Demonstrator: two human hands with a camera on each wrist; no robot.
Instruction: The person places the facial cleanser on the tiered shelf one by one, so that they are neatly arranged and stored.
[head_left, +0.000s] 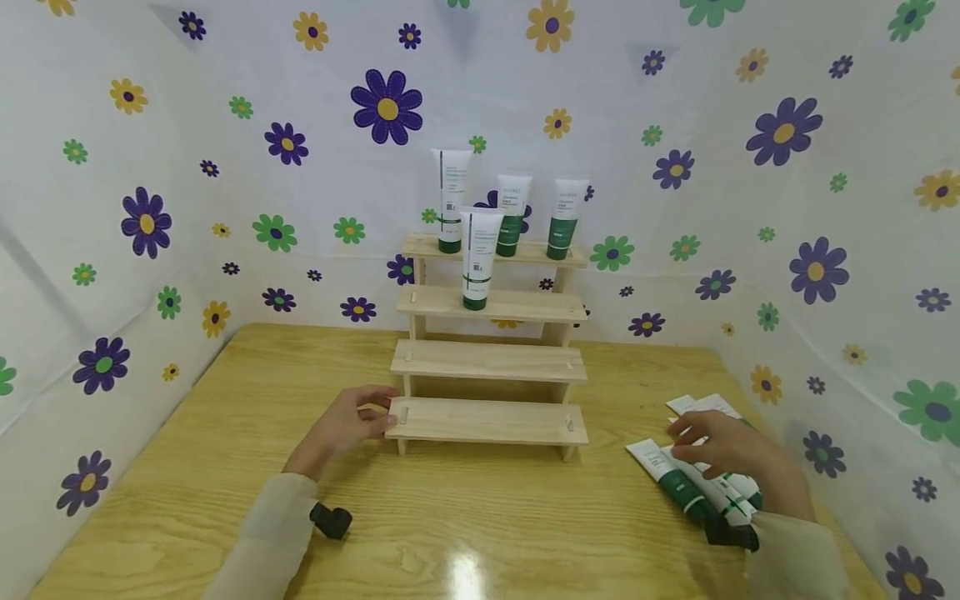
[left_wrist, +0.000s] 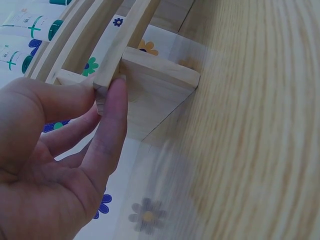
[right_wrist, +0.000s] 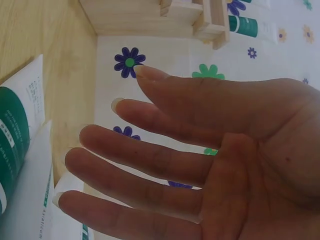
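Observation:
A stepped wooden display rack [head_left: 487, 421] stands on the table. With thumb and fingers, my left hand [head_left: 351, 423] pinches the left end of its lowest board [left_wrist: 112, 65]. On the right, my right hand [head_left: 723, 446] hovers over a group of white and green squeeze tubes [head_left: 667, 475]; its fingers are spread and nothing is in them. In the right wrist view, tubes [right_wrist: 15, 135] lie to the left, apart from the fingers. Part of the group is hidden under the hand.
Three tubes [head_left: 450, 200] stand upright on the top board, and another tube [head_left: 480, 258] stands on the board below it, left of centre. Flower-patterned white cloth [head_left: 480, 50] walls in the back and both sides of the wooden table [head_left: 465, 517].

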